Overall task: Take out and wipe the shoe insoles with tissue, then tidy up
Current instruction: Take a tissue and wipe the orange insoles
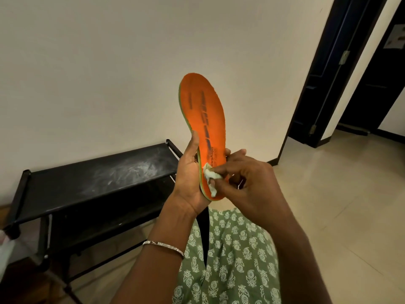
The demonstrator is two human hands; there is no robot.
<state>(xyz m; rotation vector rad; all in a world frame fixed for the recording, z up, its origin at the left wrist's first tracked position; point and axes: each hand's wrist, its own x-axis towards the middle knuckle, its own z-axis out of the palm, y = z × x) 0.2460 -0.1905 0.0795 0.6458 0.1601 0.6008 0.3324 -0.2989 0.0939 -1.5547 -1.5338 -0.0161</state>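
An orange insole (pixel 202 110) with a green edge and dark printed lettering stands upright in front of me, toe end up. My left hand (pixel 188 178) grips its heel end, thumb along the left edge and fingertips showing past the right edge. My right hand (pixel 247 178) pinches a crumpled white tissue (pixel 210 179) and presses it against the heel part of the orange face. No shoe is in view.
A black shoe rack (pixel 87 183) with a dusty top shelf stands low at the left against the cream wall. A dark door frame (pixel 328 73) and open doorway are at the right. Beige floor tiles (pixel 339 194) spread to the right. Something white (pixel 5 253) shows at the left edge.
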